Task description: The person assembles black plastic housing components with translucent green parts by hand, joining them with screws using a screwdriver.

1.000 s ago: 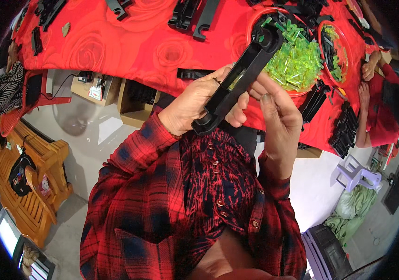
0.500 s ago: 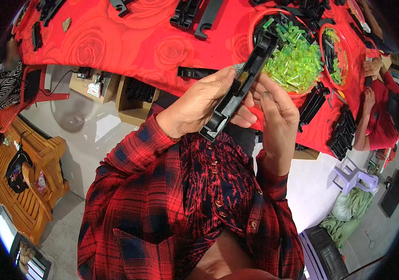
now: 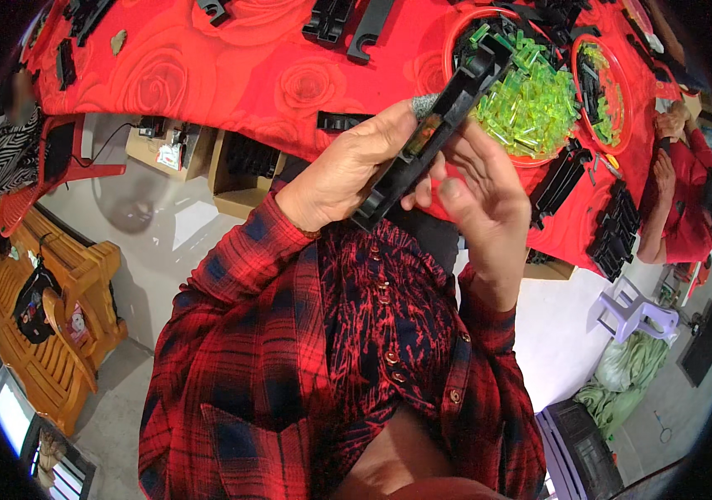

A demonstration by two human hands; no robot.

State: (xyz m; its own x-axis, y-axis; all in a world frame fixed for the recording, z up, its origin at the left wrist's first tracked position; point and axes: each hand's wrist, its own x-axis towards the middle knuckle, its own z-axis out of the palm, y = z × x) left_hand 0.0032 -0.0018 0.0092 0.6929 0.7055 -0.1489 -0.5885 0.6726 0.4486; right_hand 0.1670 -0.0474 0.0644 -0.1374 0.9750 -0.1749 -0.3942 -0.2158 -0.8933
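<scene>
Head view: I see two hands and one black frame (image 3: 453, 108) between them, slanting above the near edge of the red tablecloth (image 3: 206, 71). The left hand (image 3: 348, 162) is closed around its side, thumb pressed near one yellowish vial (image 3: 423, 137) set in it. The right hand (image 3: 493, 204) has fingers bent behind the frame and the thumb held apart; I cannot tell whether they grip it. Under the table, one white label (image 3: 171, 156) on a box is too small for me to read. I count two red bowls: a large bowl (image 3: 448, 46) of many green pieces (image 3: 531, 108), and a smaller bowl (image 3: 619, 104) beside it. Another person's two hands show at the right, above one lavender stool (image 3: 635, 315).
</scene>
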